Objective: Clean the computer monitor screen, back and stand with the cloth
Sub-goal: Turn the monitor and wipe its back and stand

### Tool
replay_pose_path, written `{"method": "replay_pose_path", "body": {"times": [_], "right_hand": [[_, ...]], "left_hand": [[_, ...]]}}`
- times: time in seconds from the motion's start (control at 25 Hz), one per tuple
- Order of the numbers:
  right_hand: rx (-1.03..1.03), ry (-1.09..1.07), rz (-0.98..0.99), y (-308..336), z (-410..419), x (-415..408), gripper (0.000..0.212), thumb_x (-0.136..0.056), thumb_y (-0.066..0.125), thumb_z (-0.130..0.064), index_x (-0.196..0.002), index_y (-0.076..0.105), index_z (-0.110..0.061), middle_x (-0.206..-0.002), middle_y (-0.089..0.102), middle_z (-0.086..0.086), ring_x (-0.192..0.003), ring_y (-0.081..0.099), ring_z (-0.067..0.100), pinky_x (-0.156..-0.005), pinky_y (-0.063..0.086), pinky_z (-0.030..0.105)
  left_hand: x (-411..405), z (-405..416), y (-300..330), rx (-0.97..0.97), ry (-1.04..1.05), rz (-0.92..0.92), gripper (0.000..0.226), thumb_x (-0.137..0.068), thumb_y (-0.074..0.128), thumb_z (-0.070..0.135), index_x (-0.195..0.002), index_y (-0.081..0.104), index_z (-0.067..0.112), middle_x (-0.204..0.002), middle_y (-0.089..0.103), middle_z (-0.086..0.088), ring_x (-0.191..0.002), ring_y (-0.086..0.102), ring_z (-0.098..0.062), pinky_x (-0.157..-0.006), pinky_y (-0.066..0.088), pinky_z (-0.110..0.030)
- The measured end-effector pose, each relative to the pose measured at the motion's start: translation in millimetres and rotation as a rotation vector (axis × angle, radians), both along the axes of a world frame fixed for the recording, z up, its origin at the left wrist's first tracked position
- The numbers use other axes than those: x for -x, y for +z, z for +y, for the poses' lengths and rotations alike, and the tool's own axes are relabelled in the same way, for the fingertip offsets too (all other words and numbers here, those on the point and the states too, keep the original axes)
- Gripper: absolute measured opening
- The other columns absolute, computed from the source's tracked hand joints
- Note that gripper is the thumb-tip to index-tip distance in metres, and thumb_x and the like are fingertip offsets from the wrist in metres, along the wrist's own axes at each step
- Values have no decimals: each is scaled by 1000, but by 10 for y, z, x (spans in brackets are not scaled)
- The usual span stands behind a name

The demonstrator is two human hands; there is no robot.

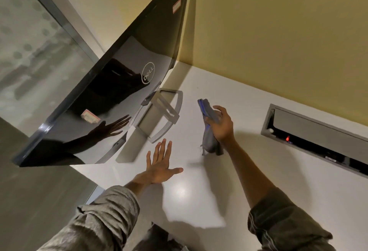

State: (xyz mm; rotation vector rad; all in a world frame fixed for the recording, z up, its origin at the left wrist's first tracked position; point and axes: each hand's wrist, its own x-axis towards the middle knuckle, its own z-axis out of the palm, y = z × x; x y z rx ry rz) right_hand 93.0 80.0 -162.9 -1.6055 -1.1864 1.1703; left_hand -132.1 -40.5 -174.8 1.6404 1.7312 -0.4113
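The black monitor (111,83) shows its glossy back to me, with a round logo and two small stickers, and my hand is mirrored in it. Its silver stand (159,115) rests on the white desk (249,167), the open-frame base pointing right. My left hand (160,163) hovers with spread fingers just below the stand base, holding nothing. My right hand (222,124) is to the right of the stand, closed on a grey-blue cloth (209,129) that hangs down toward the desk.
A grey cable hatch (310,137) with a small red light is set into the desk at the right. A yellow wall (278,41) runs behind the desk. Frosted glass panel (29,61) stands at the left, beyond the desk edge.
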Motion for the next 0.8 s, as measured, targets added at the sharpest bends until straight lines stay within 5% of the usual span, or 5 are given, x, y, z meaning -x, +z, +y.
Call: {"method": "replay_pose_path", "body": {"times": [0.16, 0.28, 0.44, 0.6, 0.8], "right_hand": [[222, -72, 428, 341, -457, -209, 29, -86, 71, -33, -106, 68, -12, -104, 70, 13, -97, 66, 33, -89, 54, 43], [358, -101, 558, 522, -767, -264, 35, -93, 62, -32, -121, 61, -13, -120, 66, 17, -111, 63, 35, -100, 49, 47], [365, -186, 551, 629, -1077, -175, 34, -94, 58, -39, -112, 66, -12, -111, 69, 15, -105, 65, 31, -102, 47, 48], [220, -258, 636, 742, -1287, -28, 35, -92, 58, -42, -113, 68, -15, -106, 72, 14, -99, 69, 30, -92, 53, 45], [151, -406, 293, 586, -1444, -64, 30, -89, 63, -29, -117, 62, -19, -101, 71, 7, -92, 71, 21, -91, 55, 46]], "left_hand": [[-85, -12, 145, 1, 17, 31, 105, -84, 43, 72, -140, -35, 29, -146, -45, 5, -138, -38, -16, -112, -18, -51], [-295, 27, 311, -64, 91, 42, 96, -86, 45, 67, -153, -2, 17, -160, -17, -9, -147, -14, -27, -117, -2, -53], [-643, 205, 933, 16, 287, -596, 51, -100, 31, 51, -131, 55, 18, -137, 54, -3, -127, 48, -24, -108, 34, -34], [-962, 73, 1189, -114, 174, -775, 35, -100, 44, 36, -134, 48, 29, -118, 61, 10, -98, 60, -9, -73, 45, -8], [-1186, 41, 1245, 39, 25, -760, 41, -93, 43, 20, -133, 48, 28, -121, 64, -1, -103, 64, -18, -92, 52, -35]]}}
